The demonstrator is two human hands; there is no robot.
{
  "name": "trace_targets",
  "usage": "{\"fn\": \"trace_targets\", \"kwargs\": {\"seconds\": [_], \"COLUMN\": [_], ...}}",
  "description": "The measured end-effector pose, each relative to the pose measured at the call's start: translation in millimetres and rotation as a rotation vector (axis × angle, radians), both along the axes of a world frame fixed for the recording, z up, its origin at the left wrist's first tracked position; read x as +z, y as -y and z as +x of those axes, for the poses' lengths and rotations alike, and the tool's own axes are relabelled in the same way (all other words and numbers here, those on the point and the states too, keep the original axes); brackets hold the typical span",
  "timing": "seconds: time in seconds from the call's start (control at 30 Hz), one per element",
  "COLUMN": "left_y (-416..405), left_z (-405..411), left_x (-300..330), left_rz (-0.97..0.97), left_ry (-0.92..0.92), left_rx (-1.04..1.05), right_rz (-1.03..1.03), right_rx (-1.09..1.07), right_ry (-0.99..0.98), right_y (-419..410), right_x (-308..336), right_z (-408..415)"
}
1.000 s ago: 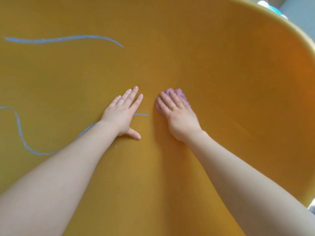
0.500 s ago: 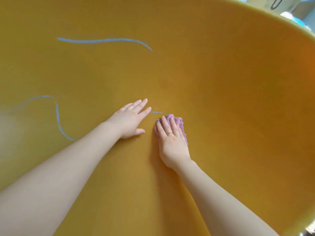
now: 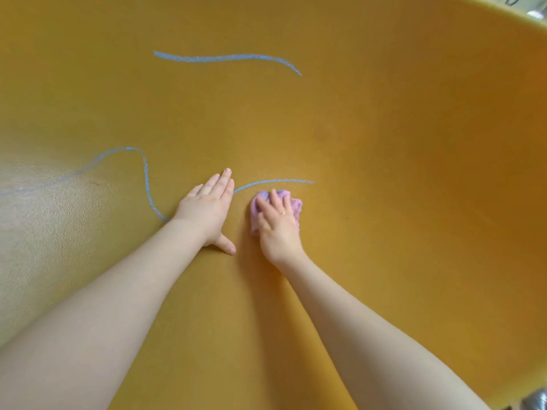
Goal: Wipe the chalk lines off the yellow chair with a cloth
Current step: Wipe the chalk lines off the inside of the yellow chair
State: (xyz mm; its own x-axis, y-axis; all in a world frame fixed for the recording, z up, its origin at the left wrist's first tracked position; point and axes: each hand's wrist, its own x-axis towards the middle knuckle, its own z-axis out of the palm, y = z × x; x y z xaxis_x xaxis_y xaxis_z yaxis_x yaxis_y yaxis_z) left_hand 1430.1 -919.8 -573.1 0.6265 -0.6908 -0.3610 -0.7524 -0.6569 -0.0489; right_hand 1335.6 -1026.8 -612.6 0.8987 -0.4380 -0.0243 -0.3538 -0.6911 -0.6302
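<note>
The yellow chair [image 3: 384,143] fills nearly the whole view. Three blue chalk lines mark it: a long wavy upper chalk line [image 3: 228,58], an S-shaped left chalk line [image 3: 145,176] that runs under my left wrist, and a short chalk line [image 3: 275,181] just above the cloth. My right hand [image 3: 278,229] presses a crumpled purple cloth [image 3: 294,206] flat on the chair, right below that short line. My left hand [image 3: 208,210] lies flat on the chair beside it, fingers together, holding nothing.
The chair's curved rim [image 3: 503,13] runs along the top right, with blurred objects beyond it. A metal part [image 3: 535,400] shows at the bottom right corner. A glossy reflection lies on the left of the seat.
The view has shifted, so the chalk lines sit further right. A longer stretch of the short line between my hands now shows. My right hand with the cloth has slid to just below it.
</note>
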Motion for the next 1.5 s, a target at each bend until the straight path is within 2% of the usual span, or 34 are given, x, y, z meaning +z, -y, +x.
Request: {"fn": "trace_targets", "kwargs": {"seconds": [0.1,0.2,0.3,0.43,0.57,0.73,0.83,0.9,1.03,1.1,1.2,1.27,1.4,1.5], "left_y": [-1,-2,-2,-3,-3,-2,6,14,37,50,66,72,70,73], "left_z": [1,2,3,3,3,-1,-8,-14,-17,-13,-6,2,9,7], "left_x": [-2,-4,-4,-6,-5,0,7,11,11,10,10,7,2,3], "left_rz": [-0.02,-0.017,-0.019,-0.027,-0.017,0.023,0.074,0.081,0.015,0.004,0.085,0.12,0.095,0.112], "left_ry": [-0.032,-0.035,-0.05,-0.063,-0.053,-0.058,-0.057,-0.054,0.009,0.084,0.232,0.23,0.172,0.193], "left_rx": [0.012,0.009,0.011,0.015,0.014,0.037,0.065,0.092,0.059,0.01,-0.093,-0.111,-0.102,-0.092], "right_rz": [-0.136,-0.44,-0.606,-0.67,-0.609,-0.543,-0.532,-0.621,-0.697,-0.767,-0.88,-0.909,-0.784,-0.666], "right_rx": [0.084,0.201,0.153,0.019,-0.057,0.278,0.36,0.373,0.244,0.145,0.044,0.0,-0.115,0.037], "right_ry": [-0.137,-0.163,-0.181,-0.286,-0.317,-0.247,-0.325,-0.297,-0.355,-0.303,-0.285,-0.236,-0.163,-0.152], "right_y": [-13,6,38,97,99,47,39,48,95,129,175,190,165,120], "right_x": [-12,-18,-12,4,7,-1,1,6,16,29,48,54,37,12], "right_z": [-14,-28,-36,-38,-32,-55,-75,-78,-76,-69,-55,-45,-22,-13]}}
